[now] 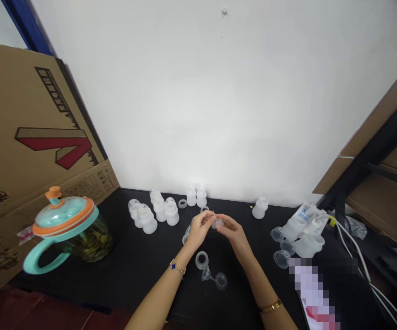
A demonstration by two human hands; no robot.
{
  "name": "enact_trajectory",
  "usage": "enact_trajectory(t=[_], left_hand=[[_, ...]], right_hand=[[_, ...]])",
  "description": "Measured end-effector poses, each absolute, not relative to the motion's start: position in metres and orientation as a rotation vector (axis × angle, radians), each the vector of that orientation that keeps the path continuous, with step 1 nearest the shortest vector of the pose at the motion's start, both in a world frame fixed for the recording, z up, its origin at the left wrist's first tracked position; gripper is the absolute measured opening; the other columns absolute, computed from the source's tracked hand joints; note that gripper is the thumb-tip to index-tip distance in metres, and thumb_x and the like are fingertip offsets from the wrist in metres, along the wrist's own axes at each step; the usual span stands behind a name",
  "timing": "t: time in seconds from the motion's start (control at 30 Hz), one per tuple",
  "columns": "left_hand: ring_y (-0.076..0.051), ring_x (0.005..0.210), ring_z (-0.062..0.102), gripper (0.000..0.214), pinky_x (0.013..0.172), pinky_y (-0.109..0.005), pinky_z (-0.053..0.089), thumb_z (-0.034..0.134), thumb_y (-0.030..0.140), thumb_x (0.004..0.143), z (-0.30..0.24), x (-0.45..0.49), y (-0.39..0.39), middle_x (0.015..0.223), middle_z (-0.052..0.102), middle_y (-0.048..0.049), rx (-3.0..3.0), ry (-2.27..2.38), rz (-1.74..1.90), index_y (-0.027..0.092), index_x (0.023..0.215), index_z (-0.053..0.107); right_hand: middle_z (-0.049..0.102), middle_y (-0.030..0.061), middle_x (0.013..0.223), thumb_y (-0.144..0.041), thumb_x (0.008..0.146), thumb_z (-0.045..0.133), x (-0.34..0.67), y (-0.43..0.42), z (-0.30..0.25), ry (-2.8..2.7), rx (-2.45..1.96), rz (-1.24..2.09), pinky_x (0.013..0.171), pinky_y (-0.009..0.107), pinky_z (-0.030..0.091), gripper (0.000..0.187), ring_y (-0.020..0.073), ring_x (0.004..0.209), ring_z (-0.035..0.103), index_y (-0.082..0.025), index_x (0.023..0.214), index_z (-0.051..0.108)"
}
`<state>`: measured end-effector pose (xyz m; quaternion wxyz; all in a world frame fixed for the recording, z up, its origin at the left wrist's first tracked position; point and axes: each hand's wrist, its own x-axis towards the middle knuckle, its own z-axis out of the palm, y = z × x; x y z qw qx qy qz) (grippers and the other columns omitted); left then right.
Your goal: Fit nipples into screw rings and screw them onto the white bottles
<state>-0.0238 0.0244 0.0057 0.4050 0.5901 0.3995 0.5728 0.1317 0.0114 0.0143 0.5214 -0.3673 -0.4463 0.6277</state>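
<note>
Held piece: small, colourless translucent plastic part (217,222), was over the black worktop (133,279).
Grip: bare left hand (200,228) and bare right hand (234,233) pinched it between them.
Hidden: hands covered its edges; full outline was unclear.

The person is wearing a thin gold-coloured bracelet (179,268) on the left forearm (157,300), and its dark blue charm (173,266) is showing a small, cross-like shape. A broader, shiny gold-coloured bangle (270,307) is circling the right forearm (258,277). The left hand (200,229) and right hand (235,233) are showing bare, slender fingers, and both forearms are showing bare too.
</note>
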Motion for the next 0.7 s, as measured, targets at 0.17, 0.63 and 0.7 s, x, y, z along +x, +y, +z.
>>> enact_trajectory(t=[0.17, 0.63, 0.7], left_hand=[[-0.019, 0.074, 0.067, 0.026, 0.067, -0.028, 0.054, 0.069, 0.042, 0.083, 0.004, -0.026, 0.028, 0.078, 0.070, -0.0033, 1.333, 0.971, 1.423, 0.016, 0.085, 0.071], [-0.016, 0.075, 0.068, 0.046, 0.069, -0.026, 0.055, 0.075, 0.043, 0.079, 0.008, -0.020, 0.020, 0.089, 0.069, -0.0042, 1.310, 0.888, 1.280, 0.018, 0.115, 0.060], [-0.016, 0.078, 0.069, 0.044, 0.071, -0.026, 0.055, 0.075, 0.040, 0.080, 0.008, -0.018, 0.019, 0.094, 0.071, -0.0060, 1.368, 0.899, 1.263, 0.018, 0.115, 0.060]], right_hand=[[0.077, 0.0055, 0.104, -0.031, 0.064, 0.088, 0.131, 0.014, 0.009, -1.217, -0.880, 1.376, 0.088, 0.037, 0.053, 0.042, 0.0257, 0.095, 0.070, -0.024, 0.104, 0.076], [0.077, 0.0084, 0.088, -0.049, 0.068, 0.081, 0.135, 0.018, 0.000, -1.151, -1.021, 1.129, 0.069, 0.034, 0.056, 0.042, 0.0237, 0.075, 0.070, -0.017, 0.094, 0.073], [0.077, 0.0093, 0.089, -0.050, 0.068, 0.081, 0.135, 0.019, 0.000, -1.121, -1.009, 1.164, 0.071, 0.036, 0.057, 0.045, 0.0244, 0.076, 0.070, -0.016, 0.097, 0.074]])
